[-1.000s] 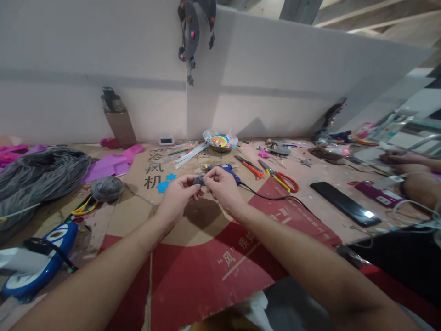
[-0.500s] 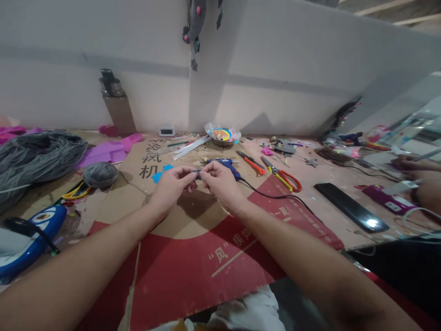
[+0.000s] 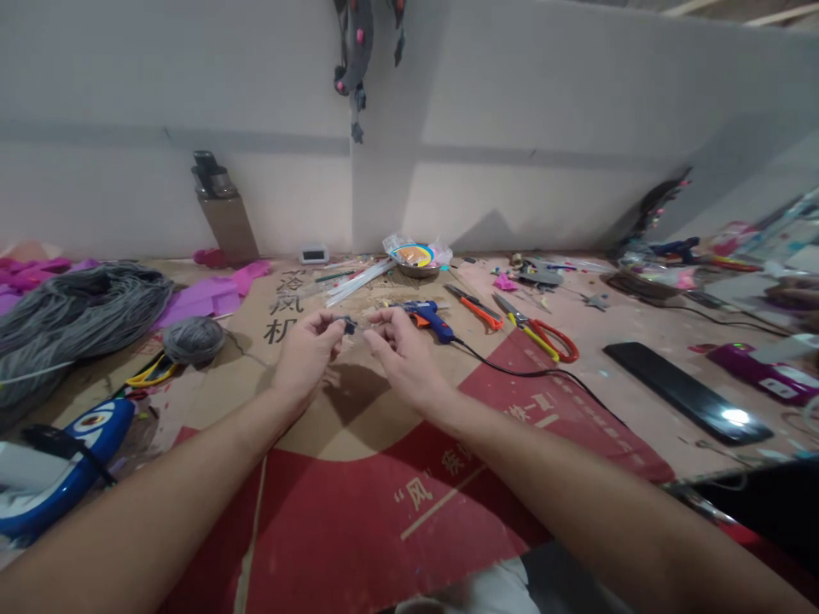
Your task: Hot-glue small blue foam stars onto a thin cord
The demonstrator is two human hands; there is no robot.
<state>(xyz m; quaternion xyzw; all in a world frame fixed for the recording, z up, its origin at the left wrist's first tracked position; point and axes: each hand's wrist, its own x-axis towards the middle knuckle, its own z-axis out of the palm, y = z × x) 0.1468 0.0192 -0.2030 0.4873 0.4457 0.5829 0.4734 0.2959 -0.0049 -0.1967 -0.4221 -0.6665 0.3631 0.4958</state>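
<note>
Over the cardboard sheet (image 3: 307, 512), my left hand (image 3: 310, 354) pinches a small dark grey piece (image 3: 350, 325), which sticks out past its fingertips. Its kind is too small to make out. My right hand (image 3: 403, 354) is just to the right of the piece, apart from it. Its fingers are loosely bent, with the thumb and index finger separated and nothing visible between them. Behind my right hand lies a blue hot glue gun (image 3: 438, 326) with an orange trigger. A ball of grey yarn (image 3: 193, 339) sits left of my left hand, its strand trailing toward me.
On the right are a utility knife (image 3: 477, 309), red-and-yellow-handled scissors (image 3: 543, 334) and a black phone (image 3: 684, 390). A bowl (image 3: 419, 269), white sticks (image 3: 362, 283) and a grey yarn skein (image 3: 83, 307) stand further off. A person's hand (image 3: 797, 294) shows at the right edge.
My hands have come apart: the grey piece stays in my left hand and my right hand has let go. The blue cutouts near my left hand no longer show. The view has shifted slightly.
</note>
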